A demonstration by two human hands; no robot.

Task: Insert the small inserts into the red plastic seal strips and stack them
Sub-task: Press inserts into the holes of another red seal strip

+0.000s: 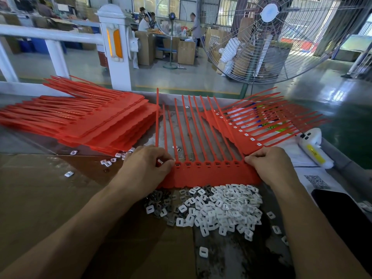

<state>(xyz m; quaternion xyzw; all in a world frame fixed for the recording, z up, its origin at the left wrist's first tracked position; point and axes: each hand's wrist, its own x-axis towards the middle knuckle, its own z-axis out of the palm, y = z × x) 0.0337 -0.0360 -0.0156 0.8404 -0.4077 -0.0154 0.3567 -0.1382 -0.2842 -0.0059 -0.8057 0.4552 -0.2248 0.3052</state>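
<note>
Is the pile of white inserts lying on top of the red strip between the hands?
No, the pile of white inserts lies on the table in front of the red strip.

Item 1: your left hand (147,164) is covering the left end of the red plastic seal strip sheet (213,175) in front of you; whether its fingertips are pinching an insert is not showing.

Item 2: your right hand (269,164) is hiding the sheet's right end.

Item 3: the heap of small white and grey plastic inserts (209,208) is burying its lower pieces.

Item 4: the tall stack of red seal sheets (84,119) is running off the left edge.

Item 5: the flat black phone-like slab (342,214) is being cropped at the right edge.

Item 6: the printed square code on white paper (317,181) is blurring beyond reading.
</note>
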